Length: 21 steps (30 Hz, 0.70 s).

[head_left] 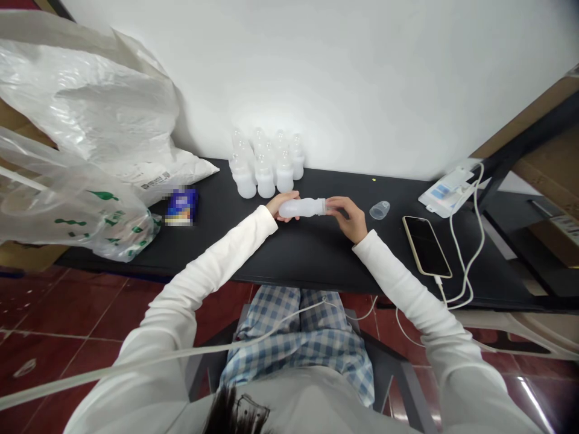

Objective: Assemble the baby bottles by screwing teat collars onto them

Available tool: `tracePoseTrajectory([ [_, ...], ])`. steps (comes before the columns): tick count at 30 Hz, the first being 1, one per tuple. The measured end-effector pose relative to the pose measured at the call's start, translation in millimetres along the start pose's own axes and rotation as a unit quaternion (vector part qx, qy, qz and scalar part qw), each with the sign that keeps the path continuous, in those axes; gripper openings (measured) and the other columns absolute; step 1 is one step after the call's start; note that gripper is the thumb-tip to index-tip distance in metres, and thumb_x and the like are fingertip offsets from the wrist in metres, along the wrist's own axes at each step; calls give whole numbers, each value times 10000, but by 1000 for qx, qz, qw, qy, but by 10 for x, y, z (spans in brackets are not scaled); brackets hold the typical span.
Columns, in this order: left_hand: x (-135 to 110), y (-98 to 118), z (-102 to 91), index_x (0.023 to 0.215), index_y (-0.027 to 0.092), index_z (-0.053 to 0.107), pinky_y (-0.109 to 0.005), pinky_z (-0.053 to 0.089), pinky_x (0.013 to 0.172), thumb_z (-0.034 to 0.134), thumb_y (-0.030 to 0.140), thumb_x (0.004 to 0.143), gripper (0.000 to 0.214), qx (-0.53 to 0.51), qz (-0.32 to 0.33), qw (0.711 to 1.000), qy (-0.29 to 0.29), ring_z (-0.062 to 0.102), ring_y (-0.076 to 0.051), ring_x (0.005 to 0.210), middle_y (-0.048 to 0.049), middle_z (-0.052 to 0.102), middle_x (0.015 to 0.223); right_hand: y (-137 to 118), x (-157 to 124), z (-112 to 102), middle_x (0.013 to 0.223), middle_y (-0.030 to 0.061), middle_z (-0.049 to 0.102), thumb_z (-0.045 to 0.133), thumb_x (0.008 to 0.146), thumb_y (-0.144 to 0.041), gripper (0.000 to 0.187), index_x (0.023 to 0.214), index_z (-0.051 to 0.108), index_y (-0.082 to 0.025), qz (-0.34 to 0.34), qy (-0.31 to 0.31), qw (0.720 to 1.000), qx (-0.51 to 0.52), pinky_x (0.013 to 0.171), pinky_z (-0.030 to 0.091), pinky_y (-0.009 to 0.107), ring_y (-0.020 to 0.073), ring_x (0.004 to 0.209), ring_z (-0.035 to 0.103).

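Above the black table, a translucent white baby bottle [304, 208] lies sideways between my two hands. My left hand [282, 205] is wrapped round its base end. The fingers of my right hand [347, 215] pinch the neck end, where a collar shows; whether a nipple is under the fingertips I cannot tell. To the right of my right hand, a clear plastic cap [379, 210] rests on its side on the table. Behind my left hand stand several similar capped bottles [265, 175] in a cluster against the wall.
Plastic bags [113, 108] fill the table's left end, with a small blue pack [181, 206] beside them. A phone [426, 246] with a white cable [468, 265] lies at the right on the black table [271, 256], near a white-and-blue package [447, 190]. A shelf frame [520, 135] stands far right.
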State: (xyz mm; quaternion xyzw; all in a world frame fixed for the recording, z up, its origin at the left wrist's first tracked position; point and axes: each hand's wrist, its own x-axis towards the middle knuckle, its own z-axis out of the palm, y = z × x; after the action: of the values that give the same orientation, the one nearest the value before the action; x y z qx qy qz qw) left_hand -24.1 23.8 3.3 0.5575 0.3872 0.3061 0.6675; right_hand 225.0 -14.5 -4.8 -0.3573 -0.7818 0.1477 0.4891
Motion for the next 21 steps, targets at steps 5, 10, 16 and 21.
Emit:
tracePoseTrajectory([
  [5,-40,-111,144,1013,225,573,-277,535,653,815,571,643,561,197,194,956,96,689,-173,761,-4,701,875,67,40,0,769,11,690,479,914,-697,511,969,655,-221,137,35,990,20,629,511,285,130,605,605],
  [10,-55,-118,132,1125,241,638,-435,481,1028,807,448,729,478,383,322,857,125,644,-260,1123,-83,689,1182,151,45,0,519,-22,524,321,925,-767,665,620,546,-222,182,-2,980,-75,596,403,282,126,510,485],
  [16,-103,-65,134,1140,216,644,-396,491,999,757,506,765,487,358,285,880,130,652,-243,1093,-72,700,1168,99,61,-106,948,96,706,325,1000,-616,532,1034,678,-218,45,-38,981,-183,828,426,379,238,883,632],
  [21,-110,-77,177,1061,179,671,-337,525,885,675,635,775,538,276,198,935,100,669,-221,965,-59,721,1076,66,70,-167,1071,106,697,448,982,-561,410,1121,646,-230,-75,-87,968,-223,824,429,396,255,955,607],
])
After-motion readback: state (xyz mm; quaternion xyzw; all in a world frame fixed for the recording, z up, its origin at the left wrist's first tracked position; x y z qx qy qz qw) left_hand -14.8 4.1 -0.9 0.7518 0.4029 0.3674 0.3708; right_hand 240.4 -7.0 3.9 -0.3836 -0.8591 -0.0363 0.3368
